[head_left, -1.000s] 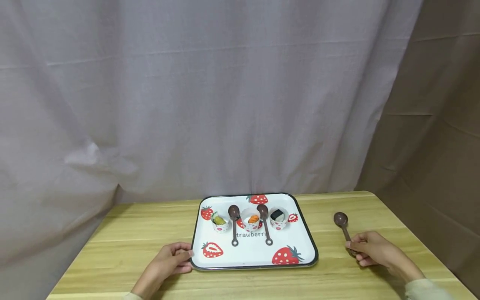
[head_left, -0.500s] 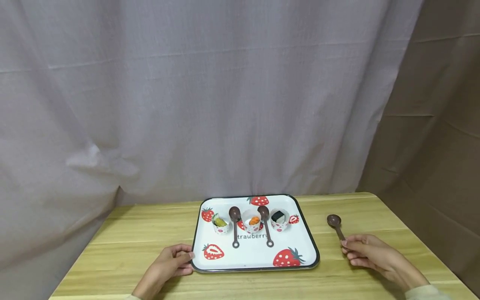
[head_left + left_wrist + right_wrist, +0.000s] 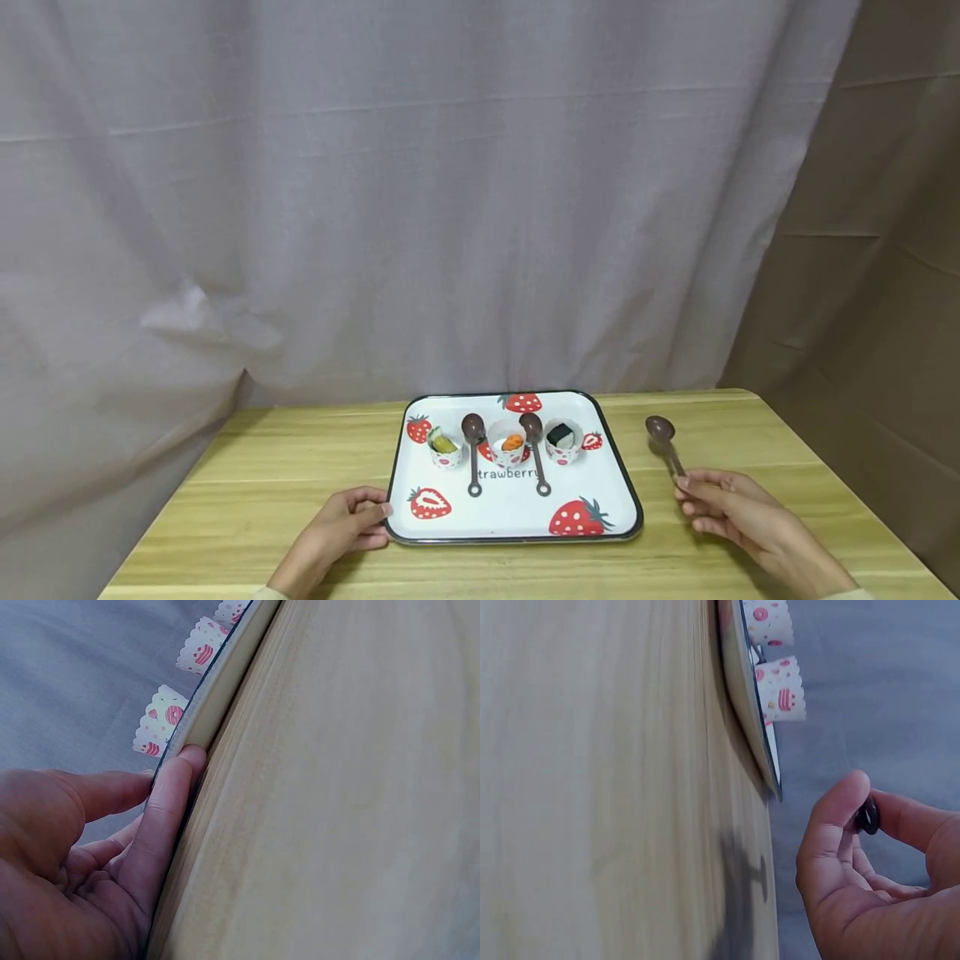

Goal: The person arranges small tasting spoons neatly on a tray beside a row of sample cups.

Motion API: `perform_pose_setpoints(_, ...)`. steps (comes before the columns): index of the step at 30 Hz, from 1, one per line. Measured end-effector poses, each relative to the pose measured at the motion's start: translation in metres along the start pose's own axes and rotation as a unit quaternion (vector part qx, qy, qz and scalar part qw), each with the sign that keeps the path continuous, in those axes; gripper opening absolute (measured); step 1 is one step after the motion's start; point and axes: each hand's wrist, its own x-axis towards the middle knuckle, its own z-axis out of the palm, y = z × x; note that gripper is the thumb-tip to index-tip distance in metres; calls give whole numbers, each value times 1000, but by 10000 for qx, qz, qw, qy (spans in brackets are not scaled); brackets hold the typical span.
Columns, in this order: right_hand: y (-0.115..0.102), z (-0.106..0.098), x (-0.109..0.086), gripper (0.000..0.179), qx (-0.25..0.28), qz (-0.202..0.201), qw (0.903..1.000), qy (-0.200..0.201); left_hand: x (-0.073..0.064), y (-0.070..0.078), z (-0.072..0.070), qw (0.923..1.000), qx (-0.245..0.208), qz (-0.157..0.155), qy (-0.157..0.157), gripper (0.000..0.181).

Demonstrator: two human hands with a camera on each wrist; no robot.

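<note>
My right hand (image 3: pixel 742 517) pinches the handle end of a brown spoon (image 3: pixel 660 429) between thumb and fingers. In the right wrist view that hand (image 3: pixel 877 877) and the spoon's handle end (image 3: pixel 868 816) are raised off the table, with a shadow below. My left hand (image 3: pixel 337 529) grips the left edge of a white strawberry-print tray (image 3: pixel 495 512). The left wrist view has the thumb on the rim and a finger along the outer side. Two more brown spoons, a left one (image 3: pixel 474 429) and a right one (image 3: pixel 531 427), lie on the tray between paper cups.
Three patterned paper cups stand on the tray: the left cup (image 3: pixel 447 460) holds a green food piece, the middle cup (image 3: pixel 507 458) an orange one, the right cup (image 3: pixel 562 455) a black-and-white one. Behind the wooden table (image 3: pixel 262 467) hangs a grey curtain (image 3: pixel 450 208).
My right hand has moved left with the spoon, toward the tray, and lifted it from the table. The left hand stays at the tray's edge. The view has shifted slightly.
</note>
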Motion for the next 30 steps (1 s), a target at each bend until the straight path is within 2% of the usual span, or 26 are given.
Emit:
perform_pose_setpoints(8,-8,21,1,11,-211,-199,9972,688,-1,1,0,10000,15,70,-41,38)
perform_pose_setpoints(13,-16,35,4,10,15,-451,9953,851,-2,1,-1,10000,37,74,-42,38)
perform_pose_setpoints(20,-23,43,4,13,239,-520,9945,874,1,2,1,9999,-50,46,-79,38)
perform_pose_setpoints(26,-29,49,10,14,-261,-436,9940,970,1,2,1,9999,-66,15,-75,36)
perform_pose_setpoints(30,-34,52,15,23,-578,-364,9935,909,0,1,1,9999,-93,14,-64,34)
